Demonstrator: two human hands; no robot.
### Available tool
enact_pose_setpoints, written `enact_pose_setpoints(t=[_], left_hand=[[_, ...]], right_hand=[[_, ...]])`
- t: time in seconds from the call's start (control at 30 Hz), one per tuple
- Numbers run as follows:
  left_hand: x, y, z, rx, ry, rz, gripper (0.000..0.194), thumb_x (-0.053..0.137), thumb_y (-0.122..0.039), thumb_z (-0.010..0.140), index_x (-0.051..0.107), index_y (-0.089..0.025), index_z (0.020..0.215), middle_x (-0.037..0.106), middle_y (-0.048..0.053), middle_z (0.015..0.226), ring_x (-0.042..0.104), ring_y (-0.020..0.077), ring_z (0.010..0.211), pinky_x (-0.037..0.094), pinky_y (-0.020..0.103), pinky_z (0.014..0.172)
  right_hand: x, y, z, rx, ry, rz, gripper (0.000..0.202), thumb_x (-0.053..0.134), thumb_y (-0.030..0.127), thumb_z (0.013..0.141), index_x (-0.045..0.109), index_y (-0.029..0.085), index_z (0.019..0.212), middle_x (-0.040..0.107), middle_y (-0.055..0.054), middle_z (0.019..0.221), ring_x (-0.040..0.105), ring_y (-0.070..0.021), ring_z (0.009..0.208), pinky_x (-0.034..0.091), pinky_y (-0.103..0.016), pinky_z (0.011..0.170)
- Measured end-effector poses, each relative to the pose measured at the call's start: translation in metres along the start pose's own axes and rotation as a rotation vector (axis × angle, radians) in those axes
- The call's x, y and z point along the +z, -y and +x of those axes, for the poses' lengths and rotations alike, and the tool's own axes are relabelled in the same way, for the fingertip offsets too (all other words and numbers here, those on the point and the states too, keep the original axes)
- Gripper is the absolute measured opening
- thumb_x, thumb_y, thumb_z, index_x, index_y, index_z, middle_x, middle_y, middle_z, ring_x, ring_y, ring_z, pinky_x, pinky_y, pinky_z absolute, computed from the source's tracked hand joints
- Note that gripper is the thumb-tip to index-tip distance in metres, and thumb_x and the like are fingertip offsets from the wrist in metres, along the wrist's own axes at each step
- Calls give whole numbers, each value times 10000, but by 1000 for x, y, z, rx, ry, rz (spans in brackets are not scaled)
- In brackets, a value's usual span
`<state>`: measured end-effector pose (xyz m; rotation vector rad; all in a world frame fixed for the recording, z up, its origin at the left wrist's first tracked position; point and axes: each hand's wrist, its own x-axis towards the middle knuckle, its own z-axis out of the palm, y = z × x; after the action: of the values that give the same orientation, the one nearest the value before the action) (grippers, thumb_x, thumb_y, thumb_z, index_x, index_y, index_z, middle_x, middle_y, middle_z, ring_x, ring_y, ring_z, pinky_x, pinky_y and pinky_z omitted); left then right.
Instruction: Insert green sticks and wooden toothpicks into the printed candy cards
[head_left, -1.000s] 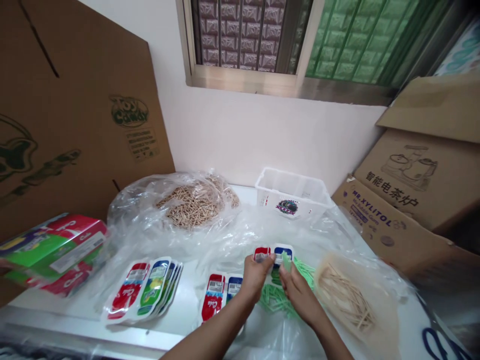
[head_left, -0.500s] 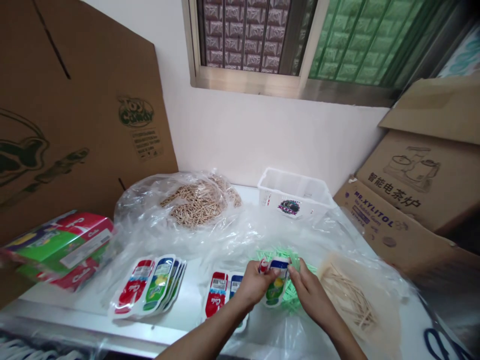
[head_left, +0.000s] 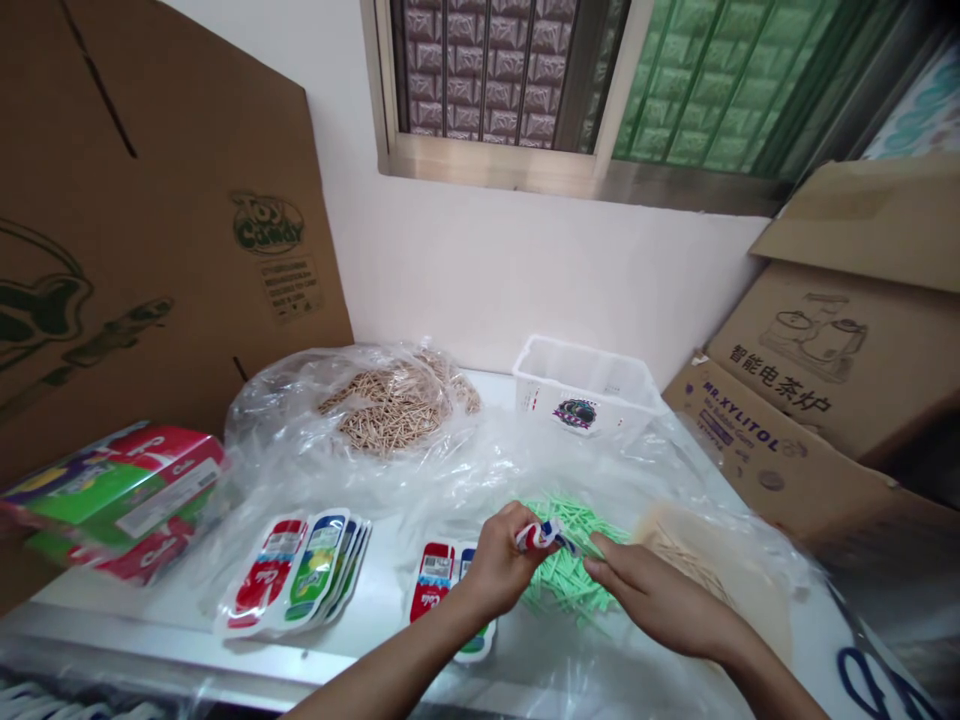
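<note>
My left hand (head_left: 499,565) is closed around a small red-and-blue printed candy pack (head_left: 537,536), its end turned up toward me. Close beside that end, the fingers of my right hand (head_left: 660,595) pinch pale green sticks (head_left: 586,546); whether their tips are inside the pack I cannot tell. Under and between both hands lies a loose heap of green sticks (head_left: 574,590) on clear plastic. Cola and green-labelled packs (head_left: 435,580) lie left of my left forearm, partly covered by it. Farther left is a fanned stack of similar packs (head_left: 319,565).
Behind, a clear bag holds many brown sticks (head_left: 390,415), next to a white plastic basket (head_left: 585,385). Pale sticks in a bag (head_left: 694,560) lie right, with blue scissors (head_left: 859,680) near the edge. Cardboard boxes (head_left: 795,340) flank the table; printed cartons (head_left: 142,480) sit left.
The pack in my left hand has turned from showing its green front to showing its end. My right hand has swung rightward and flatter, uncovering more of the green stick heap.
</note>
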<state>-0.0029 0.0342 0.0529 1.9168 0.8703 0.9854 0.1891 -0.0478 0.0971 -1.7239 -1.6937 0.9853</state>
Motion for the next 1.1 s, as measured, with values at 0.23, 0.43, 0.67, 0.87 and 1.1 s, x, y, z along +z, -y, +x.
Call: enact_pose_setpoints(t=[0.23, 0.43, 0.67, 0.87, 1.1], left_hand=[[-4, 9, -5, 133, 3, 137, 99, 558, -86, 713, 554, -185, 713, 527, 5, 685, 509, 144, 666, 344, 227, 600], [-7, 8, -4, 72, -5, 90, 77, 580, -161, 755, 550, -180, 686, 534, 1, 691, 512, 130, 651, 359, 222, 600], [-7, 4, -4, 51, -28, 90, 67, 568, -171, 773, 563, -177, 707, 534, 1, 698, 515, 131, 657, 359, 226, 599], [-2, 11, -8, 208, -38, 133, 178, 516, -28, 668, 549, -178, 759, 512, 6, 699, 506, 145, 673, 353, 230, 593], [-1, 15, -7, 329, -21, 124, 227, 471, -8, 640, 532, -177, 779, 482, 8, 681, 478, 149, 656, 337, 231, 575]], right_hand=[[0, 3, 5, -17, 59, 68, 235, 590, 449, 765, 705, 252, 819, 714, -24, 912, 609, -236, 872, 424, -348, 845], [-2, 21, 1, -45, 56, -50, 343, 463, 501, 835, 665, 224, 819, 688, -27, 800, 592, -204, 746, 441, -294, 707], [15, 28, -7, -16, 9, -385, 390, 240, 440, 930, 544, 196, 950, 670, -70, 822, 616, -221, 771, 402, -304, 707], [17, 27, -7, -16, 59, -456, 405, 219, 433, 936, 535, 181, 956, 669, -86, 811, 614, -232, 757, 389, -308, 654], [0, 25, -3, 77, 203, -108, 516, 325, 586, 865, 606, 192, 1046, 657, -58, 1048, 580, -211, 913, 433, -312, 799]])
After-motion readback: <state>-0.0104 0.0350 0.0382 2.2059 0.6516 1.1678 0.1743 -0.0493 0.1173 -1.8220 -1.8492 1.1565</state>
